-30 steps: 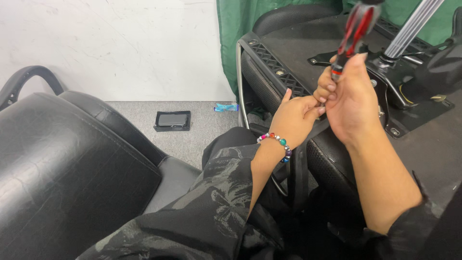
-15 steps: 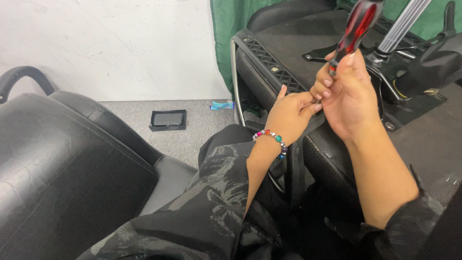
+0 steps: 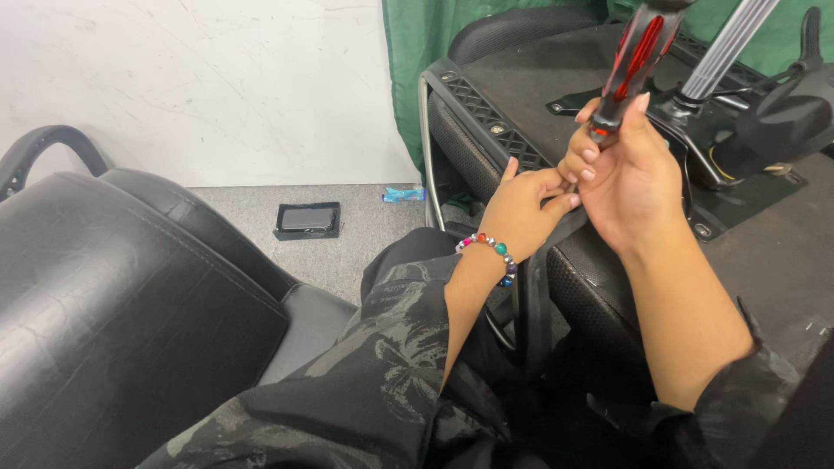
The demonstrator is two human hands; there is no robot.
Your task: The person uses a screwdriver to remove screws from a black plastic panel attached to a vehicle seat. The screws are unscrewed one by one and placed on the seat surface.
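- Your right hand (image 3: 630,178) is closed around the lower end of a screwdriver (image 3: 638,56) with a black and red handle. The handle rises up and to the right from your fist, so the shaft points down into the hand, toward the work.
- Your left hand (image 3: 521,208) is partly curled. Its fingertips (image 3: 563,201) meet the right hand just under the handle, probably pinching or steadying the tip or a small fastener; the contact point is hidden behind the fingers, so what it holds cannot be told.
- A beaded bracelet (image 3: 493,252) sits on the left wrist.
- Both hands work just above the upturned office chair (image 3: 521,95), which lies with its underside facing you. This position exposes the black mechanism plate (image 3: 695,113) and the silver gas cylinder (image 3: 725,48) rising from it.
- A black lever (image 3: 808,43) projects from the mechanism at the far right.
- A black leather seat back (image 3: 113,313) lies at your left, well apart from the hands.
- On the grey floor (image 3: 356,252) lies a shallow black tray (image 3: 306,221), open at the top, holding one dark flat object. A small blue wrapper (image 3: 402,194) lies near it, beside the green curtain (image 3: 426,52).
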